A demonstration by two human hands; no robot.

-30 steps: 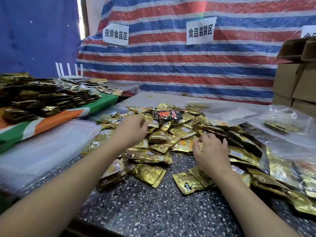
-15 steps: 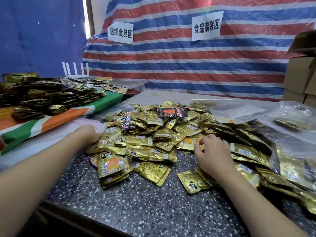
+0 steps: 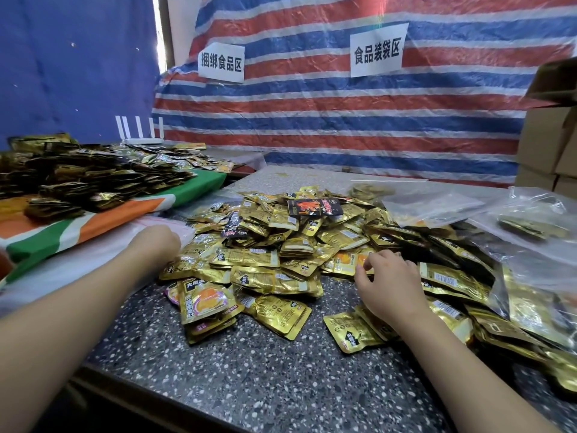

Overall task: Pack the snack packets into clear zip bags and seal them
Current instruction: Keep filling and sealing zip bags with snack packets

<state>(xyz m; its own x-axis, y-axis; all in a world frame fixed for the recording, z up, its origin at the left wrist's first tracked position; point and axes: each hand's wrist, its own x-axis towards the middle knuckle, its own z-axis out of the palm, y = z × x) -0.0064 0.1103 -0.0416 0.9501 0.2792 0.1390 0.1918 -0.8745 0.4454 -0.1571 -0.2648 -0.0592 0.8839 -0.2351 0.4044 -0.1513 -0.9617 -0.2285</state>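
Note:
A big heap of gold snack packets (image 3: 281, 245) covers the speckled table (image 3: 249, 376). My right hand (image 3: 390, 285) lies on the heap's near right side, fingers curled, thumb and fingertips pinching an orange-printed gold packet (image 3: 346, 260). My left hand (image 3: 156, 242) reaches left onto a flat stack of clear zip bags (image 3: 93, 264); its fingers are hidden behind the back of the hand. One black packet (image 3: 312, 207) tops the heap.
Clear bags holding packets (image 3: 530, 226) lie at the right, and a flat bag (image 3: 437, 204) sits behind the heap. Another packet pile (image 3: 78, 176) rests on a green, orange and white cloth at left. Cardboard boxes (image 3: 549, 145) stand at the far right. A white router (image 3: 140, 132) sits at the back left.
My left hand left the packet heap and moved left onto the stack of clear bags. My right hand stayed on the heap, shifting only slightly.

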